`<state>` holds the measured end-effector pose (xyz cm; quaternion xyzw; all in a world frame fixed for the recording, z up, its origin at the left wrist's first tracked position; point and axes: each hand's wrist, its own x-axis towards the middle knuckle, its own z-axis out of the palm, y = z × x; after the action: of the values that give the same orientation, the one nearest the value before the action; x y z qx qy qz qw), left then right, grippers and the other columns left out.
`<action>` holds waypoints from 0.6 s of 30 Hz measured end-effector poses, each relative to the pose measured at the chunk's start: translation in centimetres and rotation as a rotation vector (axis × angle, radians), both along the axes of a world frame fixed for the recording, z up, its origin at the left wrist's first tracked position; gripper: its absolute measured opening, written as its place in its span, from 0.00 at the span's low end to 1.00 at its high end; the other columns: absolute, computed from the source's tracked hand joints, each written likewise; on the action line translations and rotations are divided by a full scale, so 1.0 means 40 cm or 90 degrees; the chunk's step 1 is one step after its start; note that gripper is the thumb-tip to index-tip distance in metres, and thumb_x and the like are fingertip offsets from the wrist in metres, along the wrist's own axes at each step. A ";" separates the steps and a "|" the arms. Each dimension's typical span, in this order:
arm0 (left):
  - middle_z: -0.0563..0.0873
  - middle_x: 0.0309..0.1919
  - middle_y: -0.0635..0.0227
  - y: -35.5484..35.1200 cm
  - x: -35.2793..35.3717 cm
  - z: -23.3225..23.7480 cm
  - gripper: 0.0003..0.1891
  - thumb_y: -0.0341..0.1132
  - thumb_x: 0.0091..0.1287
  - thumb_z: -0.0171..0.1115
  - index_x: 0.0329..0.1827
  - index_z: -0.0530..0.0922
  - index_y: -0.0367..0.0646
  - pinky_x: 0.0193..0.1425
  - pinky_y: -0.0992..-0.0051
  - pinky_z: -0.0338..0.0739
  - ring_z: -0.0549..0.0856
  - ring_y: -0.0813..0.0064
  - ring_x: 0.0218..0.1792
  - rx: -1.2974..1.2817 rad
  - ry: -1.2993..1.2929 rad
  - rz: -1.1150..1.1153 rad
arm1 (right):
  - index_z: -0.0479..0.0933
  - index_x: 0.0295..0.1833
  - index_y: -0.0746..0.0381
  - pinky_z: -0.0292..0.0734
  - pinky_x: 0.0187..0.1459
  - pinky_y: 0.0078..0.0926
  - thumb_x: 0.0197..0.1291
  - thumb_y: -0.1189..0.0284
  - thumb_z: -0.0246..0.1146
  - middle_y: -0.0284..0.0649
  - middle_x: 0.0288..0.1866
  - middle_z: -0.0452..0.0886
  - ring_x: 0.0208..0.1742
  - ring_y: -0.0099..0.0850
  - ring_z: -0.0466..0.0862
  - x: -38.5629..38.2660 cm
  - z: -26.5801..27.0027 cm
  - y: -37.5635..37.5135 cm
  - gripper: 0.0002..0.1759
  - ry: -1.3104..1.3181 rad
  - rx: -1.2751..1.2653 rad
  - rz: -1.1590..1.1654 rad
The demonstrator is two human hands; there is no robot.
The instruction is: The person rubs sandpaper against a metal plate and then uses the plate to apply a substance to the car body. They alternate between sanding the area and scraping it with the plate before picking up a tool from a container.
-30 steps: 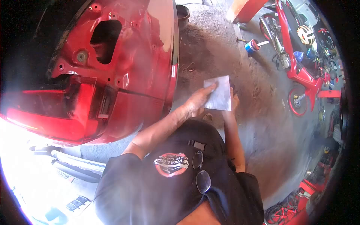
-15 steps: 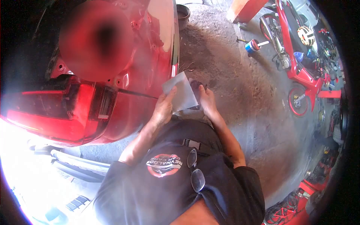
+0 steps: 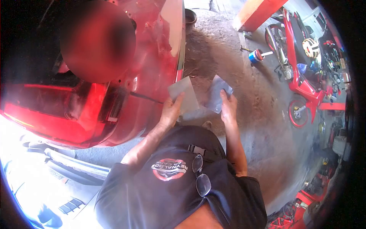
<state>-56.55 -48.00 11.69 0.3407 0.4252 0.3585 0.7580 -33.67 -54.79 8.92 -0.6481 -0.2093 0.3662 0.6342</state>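
Observation:
My left hand (image 3: pixel 171 111) pinches a flat pale-grey sheet (image 3: pixel 187 94), thumb on top; it looks like sandpaper. In my right hand (image 3: pixel 228 108) is a second, narrower piece (image 3: pixel 216 95), bluish grey and somewhat shiny, also resembling sandpaper. A gap separates the two pieces, both held in the air in front of my waist. Just left of my left hand stands the red car body (image 3: pixel 146 82), with a beige-grey patch (image 3: pixel 173 26) on its panel. Its lit red tail light (image 3: pixel 57 124) lies further left.
At the right are a red motorcycle (image 3: pixel 303 84) with a helmet (image 3: pixel 310 47) on it and a blue-and-red can (image 3: pixel 256 56) on the floor. An orange pillar (image 3: pixel 257 15) rises at the back. A dark tub (image 3: pixel 190 18) sits beside the car. Glasses (image 3: pixel 203 185) hang from my shirt.
The two pieces, overlapping before, are now apart. My right hand has moved right with its piece, which now shows a lighter, shinier face. My left hand keeps its sheet.

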 end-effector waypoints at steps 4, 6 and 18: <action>0.85 0.46 0.69 0.005 0.013 0.001 0.18 0.44 0.75 0.58 0.58 0.78 0.39 0.49 0.74 0.78 0.82 0.81 0.46 0.015 -0.009 -0.029 | 0.83 0.47 0.62 0.69 0.31 0.21 0.69 0.65 0.64 0.24 0.28 0.78 0.28 0.15 0.71 -0.039 0.110 0.009 0.11 -0.126 -0.021 0.027; 0.85 0.46 0.69 0.004 0.022 0.010 0.18 0.44 0.75 0.58 0.58 0.78 0.39 0.49 0.74 0.78 0.82 0.81 0.46 0.031 -0.006 -0.034 | 0.83 0.51 0.64 0.72 0.40 0.22 0.69 0.67 0.63 0.28 0.37 0.82 0.37 0.17 0.75 -0.049 0.116 0.005 0.13 -0.163 -0.098 0.072; 0.86 0.45 0.68 0.009 0.017 0.024 0.18 0.44 0.75 0.59 0.56 0.77 0.38 0.45 0.75 0.81 0.84 0.79 0.43 0.058 0.026 0.003 | 0.81 0.49 0.62 0.71 0.29 0.29 0.68 0.66 0.62 0.36 0.23 0.78 0.25 0.21 0.72 -0.057 0.064 -0.024 0.12 -0.291 -0.098 0.187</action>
<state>-55.87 -47.65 12.63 0.3811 0.4249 0.3724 0.7319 -35.93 -55.76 11.47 -0.7227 -0.4101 0.3133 0.4598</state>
